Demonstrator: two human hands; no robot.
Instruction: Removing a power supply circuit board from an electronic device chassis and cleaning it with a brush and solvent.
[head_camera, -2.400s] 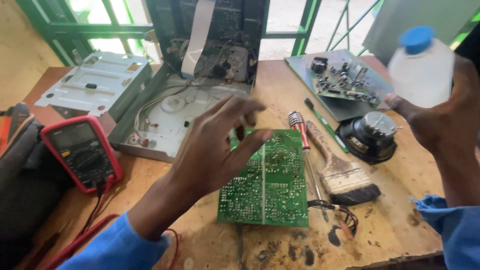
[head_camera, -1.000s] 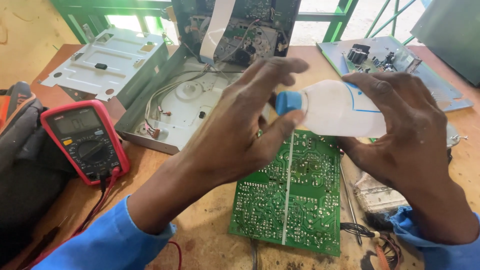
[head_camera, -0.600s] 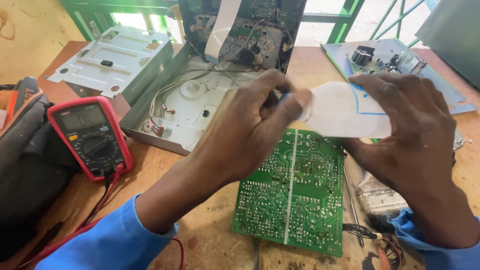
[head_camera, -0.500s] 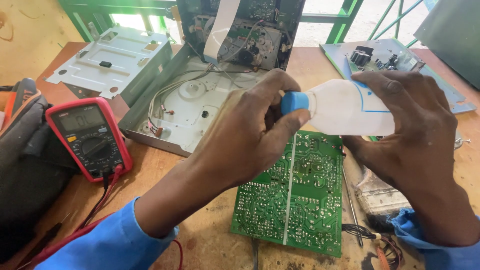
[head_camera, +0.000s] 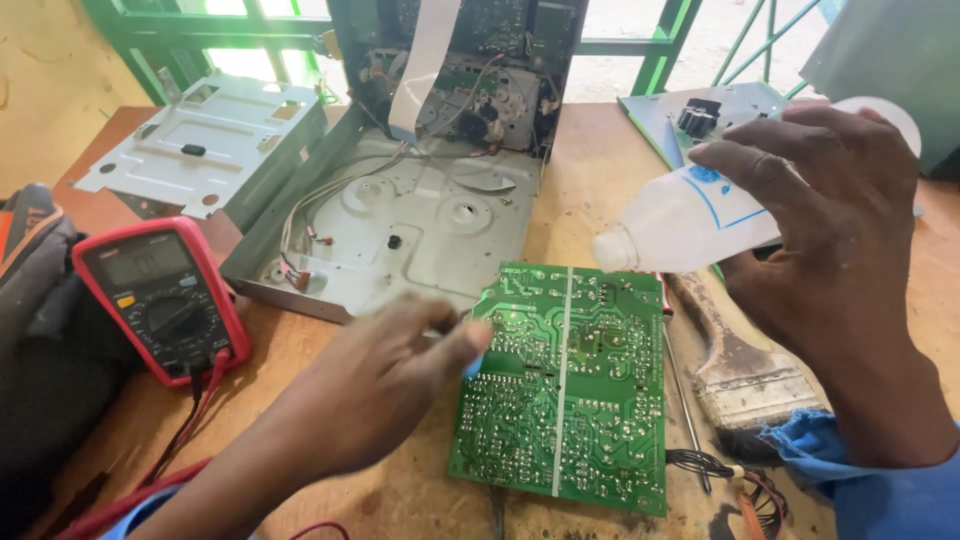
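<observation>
My right hand (head_camera: 835, 255) grips a clear plastic bottle (head_camera: 690, 215), tilted with its uncapped mouth pointing down and left over the top edge of a green circuit board (head_camera: 570, 390). The board lies solder side up on the wooden table. My left hand (head_camera: 385, 385) rests at the board's left edge with its fingers pinched around a small blue bottle cap (head_camera: 472, 358), mostly hidden by the fingertips.
A red multimeter (head_camera: 160, 295) with leads lies at the left beside a dark bag (head_camera: 40, 330). An opened grey metal chassis (head_camera: 400, 225) and its cover (head_camera: 205, 145) sit behind the board. A paintbrush (head_camera: 735, 365) and a screwdriver shaft (head_camera: 685, 400) lie right of the board.
My left hand unscrewed the blue cap from the bottle and dropped with it to the board's left edge. My right hand drew the bottle up to the right and tilted its mouth down.
</observation>
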